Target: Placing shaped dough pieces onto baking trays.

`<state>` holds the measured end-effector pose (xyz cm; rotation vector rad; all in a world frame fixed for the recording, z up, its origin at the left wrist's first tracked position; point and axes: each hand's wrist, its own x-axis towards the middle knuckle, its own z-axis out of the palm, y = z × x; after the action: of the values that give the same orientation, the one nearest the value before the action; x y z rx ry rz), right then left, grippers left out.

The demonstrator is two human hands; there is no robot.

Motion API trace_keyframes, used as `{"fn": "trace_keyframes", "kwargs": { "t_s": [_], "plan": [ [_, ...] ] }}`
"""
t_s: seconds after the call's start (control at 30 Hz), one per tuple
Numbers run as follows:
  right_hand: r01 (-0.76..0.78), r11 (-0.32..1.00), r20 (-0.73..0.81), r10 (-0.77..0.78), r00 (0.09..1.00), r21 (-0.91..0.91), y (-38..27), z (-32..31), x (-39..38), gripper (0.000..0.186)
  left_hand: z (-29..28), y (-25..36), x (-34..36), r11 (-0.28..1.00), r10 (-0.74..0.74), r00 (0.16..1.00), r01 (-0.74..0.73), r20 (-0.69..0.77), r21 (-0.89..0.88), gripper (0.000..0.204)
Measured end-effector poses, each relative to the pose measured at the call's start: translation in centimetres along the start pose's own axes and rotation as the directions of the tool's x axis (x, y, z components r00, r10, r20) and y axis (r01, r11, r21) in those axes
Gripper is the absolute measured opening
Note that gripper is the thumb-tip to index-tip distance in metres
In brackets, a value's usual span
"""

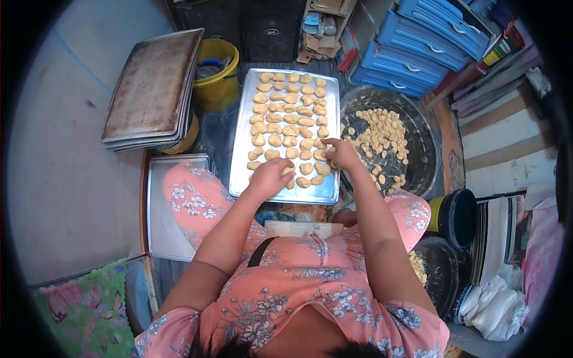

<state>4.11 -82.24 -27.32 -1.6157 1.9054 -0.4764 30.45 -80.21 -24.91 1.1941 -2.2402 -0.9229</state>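
A shiny metal baking tray (238, 173) lies in front of me, covered with rows of small lumpy pieces of dough (290, 130). At the tray's near left side, my left hand (271, 179) has its fingers curled round one dough piece (287, 170), which they partly hide. Over the right edge reaches my right hand (342, 155), its index finger stretched out and its thumb apart, next to the dough pieces of the right column. I see nothing held in it. Beside the tray, a wide black basin (421, 156) contains many more small dough pieces (382, 132).
Stacked baking trays (152, 86) rest at the left by a yellow bucket (218, 89). More trays (173, 224) lie by my left knee. Blue drawers (412, 53) stand at the far right. Near my right knee are a dark tub (461, 218) and another dough-filled basin (444, 271).
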Motion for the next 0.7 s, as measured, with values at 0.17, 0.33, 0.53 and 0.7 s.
{"fn": "trace_keyframes", "kwargs": {
  "t_s": [0.17, 0.33, 0.53, 0.7],
  "plan": [
    [-0.008, 1.0, 0.01, 0.008, 1.0, 0.011, -0.3, 0.3, -0.1, 0.048, -0.2, -0.3, 0.2, 1.0, 0.019, 0.999, -0.019, 0.031, -0.005, 0.029],
    [-0.047, 0.994, 0.02, 0.045, 0.999, 0.103, -0.2, 0.8, -0.6, 0.045, 0.2, -0.5, -0.1, 0.999, 0.04, 0.993, -0.041, 0.111, 0.008, 0.029],
    [0.015, 0.928, -0.041, 0.0, 0.999, 0.371, 0.6, -1.7, 2.1, 0.039, -0.2, 0.1, -0.1, 0.999, 0.044, 0.991, -0.047, 0.126, 0.023, 0.028],
    [-0.033, 0.997, 0.019, 0.032, 0.999, 0.074, -2.0, -2.0, 5.8, 0.041, -0.2, -0.5, -0.4, 0.998, 0.061, 0.992, -0.063, 0.109, 0.014, 0.028]
  ]
}}
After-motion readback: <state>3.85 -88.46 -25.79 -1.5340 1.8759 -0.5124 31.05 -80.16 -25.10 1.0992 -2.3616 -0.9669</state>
